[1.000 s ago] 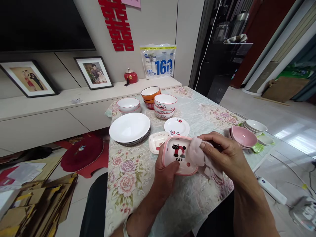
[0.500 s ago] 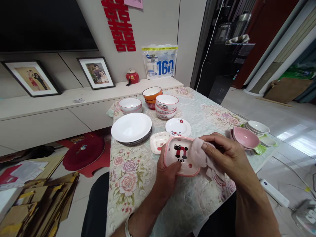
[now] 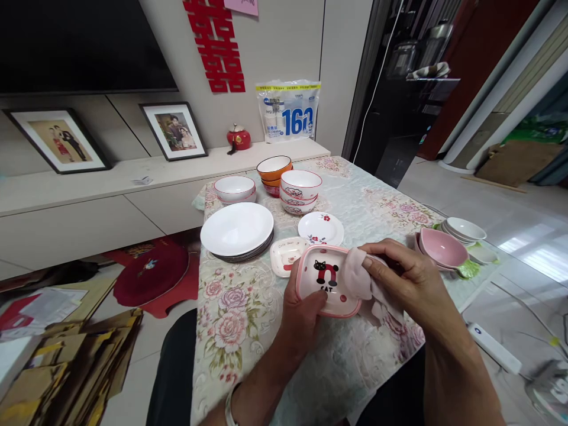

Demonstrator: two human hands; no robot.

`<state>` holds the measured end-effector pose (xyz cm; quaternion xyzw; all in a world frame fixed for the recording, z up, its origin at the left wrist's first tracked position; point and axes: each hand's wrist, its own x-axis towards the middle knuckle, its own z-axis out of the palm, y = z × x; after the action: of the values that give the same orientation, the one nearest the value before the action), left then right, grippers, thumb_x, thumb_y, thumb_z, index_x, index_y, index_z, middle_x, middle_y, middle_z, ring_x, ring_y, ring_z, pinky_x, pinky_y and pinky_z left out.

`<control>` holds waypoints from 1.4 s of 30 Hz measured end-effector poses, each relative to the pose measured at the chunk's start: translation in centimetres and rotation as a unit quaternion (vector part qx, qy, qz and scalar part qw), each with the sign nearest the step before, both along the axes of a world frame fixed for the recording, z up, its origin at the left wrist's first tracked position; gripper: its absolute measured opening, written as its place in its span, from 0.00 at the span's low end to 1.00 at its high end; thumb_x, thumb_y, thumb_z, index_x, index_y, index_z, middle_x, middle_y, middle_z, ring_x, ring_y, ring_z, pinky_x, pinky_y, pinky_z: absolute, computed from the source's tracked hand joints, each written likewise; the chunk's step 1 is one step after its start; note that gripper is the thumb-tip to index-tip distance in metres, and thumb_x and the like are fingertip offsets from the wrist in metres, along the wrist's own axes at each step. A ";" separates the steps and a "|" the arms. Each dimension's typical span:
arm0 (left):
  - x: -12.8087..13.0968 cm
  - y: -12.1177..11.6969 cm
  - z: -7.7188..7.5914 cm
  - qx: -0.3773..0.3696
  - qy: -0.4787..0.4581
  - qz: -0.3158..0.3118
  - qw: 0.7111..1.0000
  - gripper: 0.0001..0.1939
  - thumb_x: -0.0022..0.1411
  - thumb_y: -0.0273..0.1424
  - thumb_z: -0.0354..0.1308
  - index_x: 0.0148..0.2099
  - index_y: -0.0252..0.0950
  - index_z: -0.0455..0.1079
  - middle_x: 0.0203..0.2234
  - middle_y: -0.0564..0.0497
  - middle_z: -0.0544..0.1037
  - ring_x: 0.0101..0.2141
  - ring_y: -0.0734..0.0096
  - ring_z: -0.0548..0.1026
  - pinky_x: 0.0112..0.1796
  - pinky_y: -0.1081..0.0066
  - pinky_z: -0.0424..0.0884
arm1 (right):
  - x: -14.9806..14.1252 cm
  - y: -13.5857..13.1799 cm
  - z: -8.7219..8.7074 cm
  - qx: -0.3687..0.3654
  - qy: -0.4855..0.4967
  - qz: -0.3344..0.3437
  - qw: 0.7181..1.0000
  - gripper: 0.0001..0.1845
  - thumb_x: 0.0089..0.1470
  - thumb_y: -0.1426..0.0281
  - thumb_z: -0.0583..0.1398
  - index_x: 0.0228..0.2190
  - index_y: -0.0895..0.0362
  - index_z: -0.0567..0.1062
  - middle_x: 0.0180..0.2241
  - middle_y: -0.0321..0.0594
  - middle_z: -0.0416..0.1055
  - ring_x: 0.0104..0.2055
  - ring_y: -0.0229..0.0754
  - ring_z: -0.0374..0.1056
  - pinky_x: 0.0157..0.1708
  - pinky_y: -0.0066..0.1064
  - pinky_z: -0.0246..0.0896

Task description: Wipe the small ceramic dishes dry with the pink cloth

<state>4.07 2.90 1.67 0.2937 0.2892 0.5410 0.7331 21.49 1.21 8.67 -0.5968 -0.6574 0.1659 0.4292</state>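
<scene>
My left hand [image 3: 304,302] grips a pink-rimmed square dish [image 3: 328,275] with a black cat and the word CAT inside, its thumb over the near left rim. My right hand [image 3: 399,278] pinches a pale pink cloth [image 3: 358,278], which is pressed against the dish's right side; part of the cloth hangs below. Just behind the held dish lies a small square "Cute Bear" dish [image 3: 284,254], partly covered by it. A round white plate with red flowers [image 3: 322,228] rests farther back on the flowered tablecloth [image 3: 248,349].
Large white plates [image 3: 237,229] are stacked at the left. Behind stand white bowls [image 3: 234,188], orange bowls [image 3: 274,168] and red-rimmed bowls [image 3: 300,188]. Pink bowls [image 3: 444,248] and small white bowls [image 3: 465,228] sit near the table's right edge. A power strip [image 3: 494,348] lies on the floor.
Almost nothing differs; the view has shifted very slightly. Both hands keep the same hold on the dish and the cloth.
</scene>
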 end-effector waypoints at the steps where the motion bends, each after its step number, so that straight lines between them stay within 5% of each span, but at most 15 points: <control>1: 0.0 0.0 0.1 -0.002 0.002 0.001 1.000 0.29 0.47 0.22 0.63 0.55 0.36 0.70 0.37 0.48 0.83 0.38 0.58 0.80 0.38 0.63 0.75 | 0.0 0.0 0.0 0.000 0.000 0.001 1.000 0.10 0.61 0.63 0.60 0.38 0.52 0.80 0.36 0.39 0.77 0.37 0.43 0.72 0.35 0.33 0.64; 42: -0.1 0.3 0.4 0.008 0.021 0.015 1.000 0.31 0.47 0.21 0.61 0.55 0.39 0.68 0.40 0.50 0.82 0.38 0.61 0.79 0.40 0.63 0.76 | 0.0 0.0 -0.2 0.001 -0.024 0.010 1.000 0.08 0.61 0.64 0.59 0.38 0.51 0.78 0.37 0.39 0.75 0.38 0.44 0.71 0.39 0.36 0.65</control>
<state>4.00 3.15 2.04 0.3064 0.3046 0.5477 0.7165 21.48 1.24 8.50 -0.5938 -0.6733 0.1556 0.4123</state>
